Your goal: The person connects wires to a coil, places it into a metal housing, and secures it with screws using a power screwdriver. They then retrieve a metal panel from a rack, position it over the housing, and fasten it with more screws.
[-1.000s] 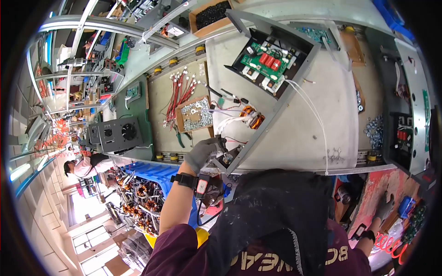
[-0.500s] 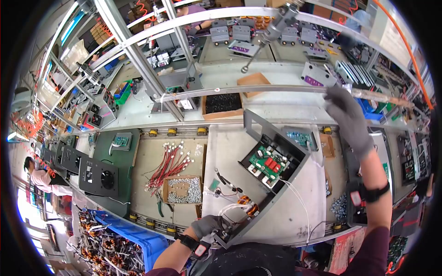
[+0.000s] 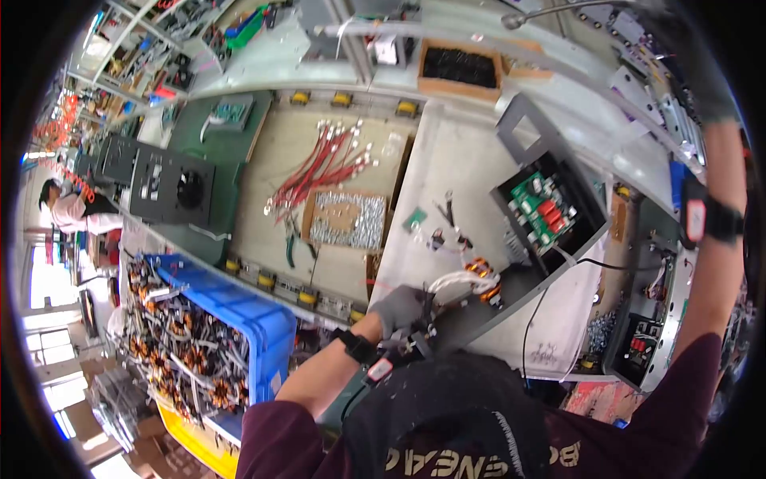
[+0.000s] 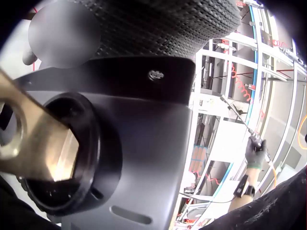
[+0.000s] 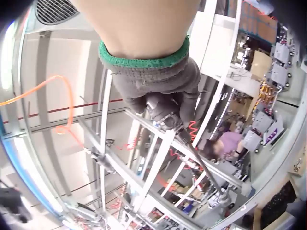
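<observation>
Well, lettered shirt point(image 3: 614, 435) (tool point(image 5: 165, 115) aloft)

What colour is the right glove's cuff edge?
Green: the cuff edge shows best in the right wrist view.

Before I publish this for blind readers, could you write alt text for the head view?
A person's gloved left hand holds one corner of an open metal case with a green circuit board inside. The raised right hand, blurred, grips a long tool; red wires lie left of the case.
</observation>
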A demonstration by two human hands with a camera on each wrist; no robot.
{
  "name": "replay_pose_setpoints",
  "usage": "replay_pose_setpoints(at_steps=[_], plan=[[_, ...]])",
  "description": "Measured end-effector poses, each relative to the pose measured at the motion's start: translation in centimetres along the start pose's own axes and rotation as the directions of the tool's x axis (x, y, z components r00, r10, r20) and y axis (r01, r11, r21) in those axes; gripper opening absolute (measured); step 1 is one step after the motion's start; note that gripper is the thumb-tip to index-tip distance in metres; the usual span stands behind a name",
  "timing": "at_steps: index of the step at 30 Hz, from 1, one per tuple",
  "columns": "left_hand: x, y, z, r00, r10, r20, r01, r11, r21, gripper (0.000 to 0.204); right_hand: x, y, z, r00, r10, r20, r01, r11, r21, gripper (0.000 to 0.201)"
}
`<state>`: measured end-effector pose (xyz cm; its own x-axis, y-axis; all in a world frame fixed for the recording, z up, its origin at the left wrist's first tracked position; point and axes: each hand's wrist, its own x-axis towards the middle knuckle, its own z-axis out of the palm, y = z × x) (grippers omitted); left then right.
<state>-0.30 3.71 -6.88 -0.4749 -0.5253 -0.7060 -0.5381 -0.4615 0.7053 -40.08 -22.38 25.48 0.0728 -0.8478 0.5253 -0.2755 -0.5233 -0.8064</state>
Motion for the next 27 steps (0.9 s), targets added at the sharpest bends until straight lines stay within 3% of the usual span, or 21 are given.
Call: replay_pose_setpoints(at_steps=[1, 2, 3, 5, 6, 7, 8, 10, 14, 15, 17, 20, 21, 23, 26, 27], plan=[[-0.5, 0.9, 0.1, 0.998, -0.034, -0.049, 0.031, 0.998, -0.056, 0.033, -0.5, -2.1, 0.6, 0.999, 0.027, 0.022, -0.027, 0.999, 0.021, 0.038], [-1.1, 1.6, 0.3, 0.993, -0.077, -0.091, 0.067, 0.992, -0.107, 0.039, -1.0, -5.0, 0.5, 0.991, 0.048, 0.123, -0.066, 0.986, 0.151, 0.041], [-0.8, 0.6, 0.9, 0.978, -0.079, -0.192, 0.060, 0.993, -0.102, 0.044, -3.4, -5.7, 1.1, 0.992, 0.000, 0.129, -0.035, 0.962, 0.271, 0.039], [-1.4, -0.9, 1.9, 0.918, -0.048, -0.394, 0.007, 0.994, -0.106, 0.049, -8.0, -7.0, 2.1, 0.985, -0.096, 0.141, 0.013, 0.865, 0.502, 0.035], [-2.3, -0.6, 2.3, 0.870, -0.019, -0.492, -0.043, 0.993, -0.114, 0.049, -10.2, -7.3, 2.7, 0.990, -0.070, 0.125, -0.013, 0.824, 0.566, 0.034], [-3.9, 0.9, 2.2, 0.865, -0.027, -0.501, -0.136, 0.949, -0.285, 0.046, -12.7, -6.6, 3.5, 0.994, -0.003, 0.111, -0.066, 0.789, 0.611, 0.033], [-4.0, -0.5, 2.5, 0.852, 0.069, -0.519, -0.256, 0.919, -0.300, 0.042, -14.8, -5.9, 4.1, 0.991, 0.083, 0.102, -0.129, 0.745, 0.654, 0.032], [-5.2, -0.2, 2.4, 0.932, 0.004, -0.363, -0.161, 0.901, -0.402, 0.048, -19.1, -4.0, 5.2, 0.962, 0.260, 0.080, -0.231, 0.629, 0.743, 0.030], [-5.8, 0.0, 3.9, 0.958, -0.021, -0.287, -0.108, 0.898, -0.427, 0.052, -26.0, 0.6, 7.8, 0.828, 0.555, 0.073, -0.342, 0.399, 0.851, 0.027], [-4.7, -0.9, 5.1, 0.895, 0.075, -0.439, -0.266, 0.880, -0.393, 0.047, -27.3, 1.8, 8.4, 0.791, 0.607, 0.078, -0.358, 0.355, 0.863, 0.026], [-4.0, -1.0, 5.7, 0.800, 0.161, -0.578, -0.411, 0.848, -0.333, 0.046, -29.8, 4.0, 9.3, 0.736, 0.668, 0.106, -0.390, 0.290, 0.874, 0.024], [-3.8, 0.0, 5.6, 0.725, 0.223, -0.652, -0.377, 0.921, -0.104, 0.044, -31.2, 5.6, 9.7, 0.593, 0.804, 0.046, -0.435, 0.272, 0.859, 0.015], [-3.3, -0.3, 5.9, 0.772, 0.000, -0.635, -0.326, 0.858, -0.396, 0.044, -31.5, 5.9, 9.7, 0.588, 0.807, 0.051, -0.438, 0.265, 0.859, 0.015], [-2.8, -0.4, 5.8, 0.804, -0.217, -0.553, -0.257, 0.712, -0.654, 0.044, -31.9, 6.4, 9.9, 0.593, 0.805, -0.004, -0.430, 0.320, 0.844, 0.015], [-3.3, 1.0, 5.4, 0.842, -0.238, -0.484, -0.248, 0.626, -0.740, 0.046, -32.0, 6.5, 10.0, 0.597, 0.802, -0.001, -0.420, 0.314, 0.852, 0.016], [-3.9, 2.1, 4.9, 0.864, -0.236, -0.444, -0.197, 0.654, -0.731, 0.046, -31.9, 6.5, 10.1, 0.596, 0.803, 0.002, -0.422, 0.312, 0.851, 0.016]])
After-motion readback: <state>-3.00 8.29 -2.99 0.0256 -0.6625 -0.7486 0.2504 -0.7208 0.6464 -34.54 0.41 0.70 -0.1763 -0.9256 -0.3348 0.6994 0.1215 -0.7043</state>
